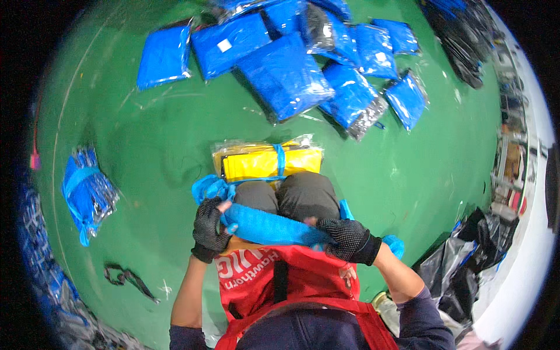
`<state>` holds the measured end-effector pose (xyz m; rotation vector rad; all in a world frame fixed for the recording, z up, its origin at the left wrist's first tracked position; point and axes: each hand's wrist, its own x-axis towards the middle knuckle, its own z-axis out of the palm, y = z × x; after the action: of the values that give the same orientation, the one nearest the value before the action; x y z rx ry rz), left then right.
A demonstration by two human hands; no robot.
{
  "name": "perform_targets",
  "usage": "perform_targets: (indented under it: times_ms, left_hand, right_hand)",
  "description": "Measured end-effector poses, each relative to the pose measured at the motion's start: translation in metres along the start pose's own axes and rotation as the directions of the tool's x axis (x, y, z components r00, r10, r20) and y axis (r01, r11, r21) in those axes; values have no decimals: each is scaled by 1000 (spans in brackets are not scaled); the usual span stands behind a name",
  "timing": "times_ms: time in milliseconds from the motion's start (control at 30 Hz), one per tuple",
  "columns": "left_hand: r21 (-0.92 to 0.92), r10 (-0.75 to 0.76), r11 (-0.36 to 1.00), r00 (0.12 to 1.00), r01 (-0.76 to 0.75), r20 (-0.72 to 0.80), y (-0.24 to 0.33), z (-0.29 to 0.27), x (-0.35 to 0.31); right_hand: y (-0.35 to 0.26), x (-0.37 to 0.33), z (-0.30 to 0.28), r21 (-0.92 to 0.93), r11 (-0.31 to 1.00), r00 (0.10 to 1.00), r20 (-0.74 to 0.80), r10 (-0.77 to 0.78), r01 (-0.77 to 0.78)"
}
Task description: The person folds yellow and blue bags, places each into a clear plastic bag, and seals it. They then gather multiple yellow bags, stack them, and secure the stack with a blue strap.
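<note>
A wide light-blue fabric strap [271,226] stretches across my lap, sagging a little between my hands. My left hand [210,228], in a black dotted glove with bare fingertips showing, grips its left end. My right hand [350,240], gloved the same way, pinches the other end. Just past my knees lies a stack of yellow packages in clear plastic [248,167], with a narrow blue band running over it. More of the blue strap bunches beside my left hand, and a further bit of blue fabric [394,246] shows beyond my right wrist.
Several blue packages in clear plastic [283,76] lie on the green floor ahead. A strapped blue bundle [87,189] is at left, near a black strap [129,279]. Black plastic bags [466,262] sit at right, and loaded shelves [510,175] line the wall.
</note>
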<state>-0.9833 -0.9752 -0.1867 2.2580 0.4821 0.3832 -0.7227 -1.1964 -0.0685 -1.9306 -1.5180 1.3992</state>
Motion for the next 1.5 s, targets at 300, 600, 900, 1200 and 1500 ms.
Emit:
perform_targets:
  times_ms: [300,600,900,1200,1500]
  left_hand:
    - [379,-240,925,742,-21,626,-35,34,5]
    - [86,-232,972,856,216,461,-23,-16,-18]
    - [-106,-351,933,934,344,-64,-63,71,-15]
    - [-180,-688,655,678,734,261,-75,17,-73]
    - [-605,-701,152,516,782,492,-28,-20,-88]
  right_hand:
    - [116,6,27,-238,887,918,-68,391,-395]
    - [291,57,53,117,810,408,-817,407,-574]
    - [466,88,-78,-256,401,420,-814,401,-879]
    - [406,34,22,733,622,46,-636,770,-275]
    - [115,68,158,903,288,933,-352,73,318]
